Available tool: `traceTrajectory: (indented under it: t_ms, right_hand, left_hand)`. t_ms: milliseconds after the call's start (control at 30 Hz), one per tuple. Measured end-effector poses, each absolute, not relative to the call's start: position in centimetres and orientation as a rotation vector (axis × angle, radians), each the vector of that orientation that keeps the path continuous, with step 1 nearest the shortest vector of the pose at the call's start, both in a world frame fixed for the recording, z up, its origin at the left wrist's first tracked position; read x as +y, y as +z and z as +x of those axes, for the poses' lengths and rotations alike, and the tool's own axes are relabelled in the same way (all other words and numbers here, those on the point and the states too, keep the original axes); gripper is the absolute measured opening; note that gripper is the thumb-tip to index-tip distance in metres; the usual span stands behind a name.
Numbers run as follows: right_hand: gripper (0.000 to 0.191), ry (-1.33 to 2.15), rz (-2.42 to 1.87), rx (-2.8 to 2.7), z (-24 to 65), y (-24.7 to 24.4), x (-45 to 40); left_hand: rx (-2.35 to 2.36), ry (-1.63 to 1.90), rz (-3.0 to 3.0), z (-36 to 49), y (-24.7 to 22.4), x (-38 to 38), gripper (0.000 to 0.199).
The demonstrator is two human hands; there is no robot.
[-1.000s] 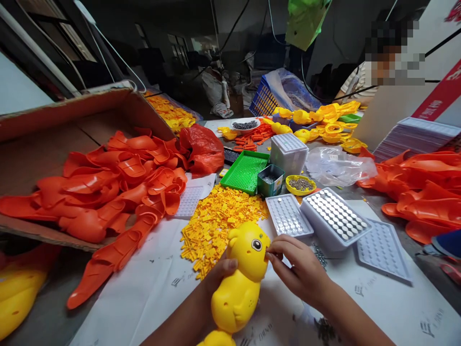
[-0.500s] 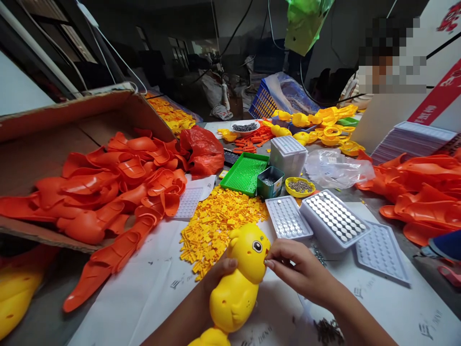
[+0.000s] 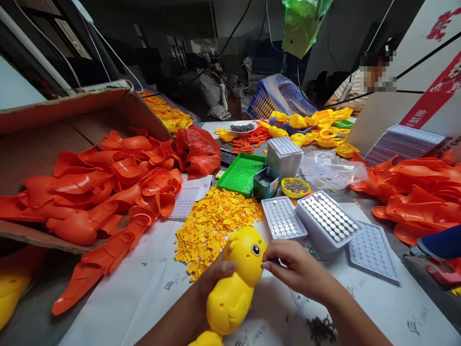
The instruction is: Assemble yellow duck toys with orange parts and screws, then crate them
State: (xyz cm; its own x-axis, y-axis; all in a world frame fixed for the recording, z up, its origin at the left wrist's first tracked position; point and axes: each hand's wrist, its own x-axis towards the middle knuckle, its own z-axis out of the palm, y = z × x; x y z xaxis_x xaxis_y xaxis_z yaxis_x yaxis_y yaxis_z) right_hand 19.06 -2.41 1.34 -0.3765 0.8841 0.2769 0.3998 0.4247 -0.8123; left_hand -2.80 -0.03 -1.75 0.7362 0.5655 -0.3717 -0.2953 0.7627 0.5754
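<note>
A yellow plastic duck toy [image 3: 232,293] with a printed eye is tilted over the paper-covered table. My left hand [image 3: 215,273] is wrapped round its neck and back from the left, thumb on the near side. At the front of the duck's face, my right hand [image 3: 288,263] is closed in a pinch by the beak area; whatever its fingertips hold is hidden. Behind the duck lies a heap of small yellow plastic pieces [image 3: 216,223]. Dark screws [image 3: 320,329] lie on the paper below my right forearm.
A cardboard box [image 3: 79,113] of orange shells [image 3: 118,182] stands left. Further back are a green tray [image 3: 242,174], a dark tin [image 3: 265,185] and a yellow dish [image 3: 295,188]. White trays of silver discs [image 3: 328,218] stand right. A person [image 3: 355,89] sits at the far right.
The whole view has shifted slightly, so things sit a little further left, and more of the far person shows. Both hands keep the same hold at the duck.
</note>
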Motion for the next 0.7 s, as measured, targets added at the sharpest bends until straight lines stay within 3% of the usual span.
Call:
traceTrajectory:
  t_ms: [267, 467, 700]
  right_hand:
    - [0.012, 0.537, -1.214, -1.854, 18.2, -0.2, -2.5]
    - [0.013, 0.548, -1.121, -1.768, 17.4, -0.5, -2.5]
    - [0.039, 0.253, -1.032, -2.038, 17.0, -0.9, -2.9]
  left_hand:
    - [0.659, 0.698, 0.564, -1.3, -1.3, -0.7, 0.041]
    - [0.771, 0.743, 0.516, -1.2, -1.6, -1.6, 0.040]
    - [0.786, 0.788, 0.449, -2.1, -2.3, -0.6, 0.043]
